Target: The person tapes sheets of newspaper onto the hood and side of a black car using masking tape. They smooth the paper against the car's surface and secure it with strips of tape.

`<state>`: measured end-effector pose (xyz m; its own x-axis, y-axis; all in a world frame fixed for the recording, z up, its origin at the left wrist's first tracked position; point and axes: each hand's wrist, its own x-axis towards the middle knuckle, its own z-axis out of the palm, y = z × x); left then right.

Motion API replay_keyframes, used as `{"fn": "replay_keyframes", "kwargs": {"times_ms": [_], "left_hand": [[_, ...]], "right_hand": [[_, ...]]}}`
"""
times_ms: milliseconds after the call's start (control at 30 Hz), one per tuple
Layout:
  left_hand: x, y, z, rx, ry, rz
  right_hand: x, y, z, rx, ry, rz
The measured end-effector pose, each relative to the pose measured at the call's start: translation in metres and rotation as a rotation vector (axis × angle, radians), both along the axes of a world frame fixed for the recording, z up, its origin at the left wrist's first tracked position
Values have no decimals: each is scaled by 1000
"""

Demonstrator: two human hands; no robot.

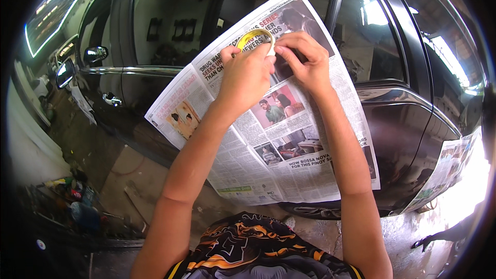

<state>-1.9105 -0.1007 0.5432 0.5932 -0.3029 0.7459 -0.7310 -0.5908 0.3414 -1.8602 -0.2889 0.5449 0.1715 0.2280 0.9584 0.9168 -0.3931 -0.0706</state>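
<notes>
My left hand [248, 75] is closed round a roll of masking tape [247, 37] with a yellow inner ring and a pale outer edge. The thumb and forefinger of my right hand [309, 64] pinch at the right side of the roll; the bit of tape between them is too small to make out. Behind both hands a sheet of newspaper [227, 144] spreads, tilted, against the side of a dark car [398, 144]. It covers part of the doors and a window. What holds the sheet up is hidden.
Another newspaper piece [447, 170] hangs on the car at the right. The side mirror [96, 54] juts out at the left. Assorted items, including a blue container [85, 213], crowd the floor at lower left. Someone's foot [423, 243] shows at lower right.
</notes>
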Motion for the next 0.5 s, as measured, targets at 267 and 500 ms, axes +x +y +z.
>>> {"fn": "replay_keyframes", "kwargs": {"times_ms": [267,500], "left_hand": [[-36,55,-40,-286,295,-256],[-15,134,8,-204,769,-305]], "right_hand": [[7,-2,24,-2,-156,-125],[30,-18,85,-30,34,-194]]}}
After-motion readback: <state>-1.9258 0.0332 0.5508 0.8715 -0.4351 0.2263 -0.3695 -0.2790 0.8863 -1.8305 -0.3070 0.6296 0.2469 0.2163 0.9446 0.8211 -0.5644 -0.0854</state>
